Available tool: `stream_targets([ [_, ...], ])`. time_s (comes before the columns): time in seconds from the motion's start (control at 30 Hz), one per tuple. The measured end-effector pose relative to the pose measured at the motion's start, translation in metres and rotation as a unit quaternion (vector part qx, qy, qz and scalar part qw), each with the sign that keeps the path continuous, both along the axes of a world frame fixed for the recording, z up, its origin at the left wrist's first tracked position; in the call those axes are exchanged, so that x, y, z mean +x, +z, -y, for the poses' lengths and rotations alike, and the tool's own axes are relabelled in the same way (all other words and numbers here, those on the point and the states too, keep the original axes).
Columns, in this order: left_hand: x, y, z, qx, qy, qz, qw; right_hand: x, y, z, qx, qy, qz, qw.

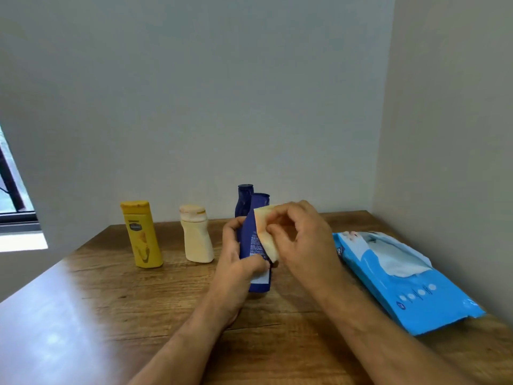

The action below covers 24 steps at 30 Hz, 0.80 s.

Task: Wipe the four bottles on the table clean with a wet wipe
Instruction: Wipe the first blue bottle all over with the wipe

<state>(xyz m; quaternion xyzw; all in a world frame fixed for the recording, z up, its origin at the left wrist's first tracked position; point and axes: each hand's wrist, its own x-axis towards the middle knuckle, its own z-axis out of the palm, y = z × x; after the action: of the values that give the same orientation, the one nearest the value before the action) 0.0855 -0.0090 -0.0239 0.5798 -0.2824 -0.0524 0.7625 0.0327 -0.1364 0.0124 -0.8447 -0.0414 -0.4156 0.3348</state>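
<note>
Both hands meet mid-frame: I see my left hand (238, 262) gripping a dark blue bottle (256, 240) upright, my right hand (299, 234) pinching a pale wipe (266, 234) against its side. Another blue bottle (244, 200) stands behind; yellow bottle (141, 234) and cream bottle (195, 236) left. Wooden counter (111, 301), glossy wipe pack (402, 273) right, plain walls.
</note>
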Motion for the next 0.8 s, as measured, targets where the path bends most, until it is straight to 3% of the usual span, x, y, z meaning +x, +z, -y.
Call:
stream_targets([
  [0.1,0.003,0.008,0.003,-0.112,0.006,-0.038,0.993,0.002,-0.005,-0.009,-0.041,-0.007,0.013,0.999],
  [0.17,0.007,0.009,0.005,-0.135,0.018,-0.034,0.99,0.003,-0.006,-0.014,-0.053,-0.002,0.016,0.998],
  [0.47,0.007,0.007,0.0,-0.105,0.028,-0.018,0.994,0.001,-0.016,-0.016,-0.134,0.037,0.02,0.99],
  [0.67,-0.002,0.003,0.005,-0.049,-0.02,0.014,0.999,0.005,-0.006,-0.008,-0.023,-0.005,0.103,0.994],
  [0.8,0.002,0.005,0.002,-0.087,0.002,0.001,0.996,-0.002,-0.01,-0.012,-0.073,0.05,0.034,0.995],
])
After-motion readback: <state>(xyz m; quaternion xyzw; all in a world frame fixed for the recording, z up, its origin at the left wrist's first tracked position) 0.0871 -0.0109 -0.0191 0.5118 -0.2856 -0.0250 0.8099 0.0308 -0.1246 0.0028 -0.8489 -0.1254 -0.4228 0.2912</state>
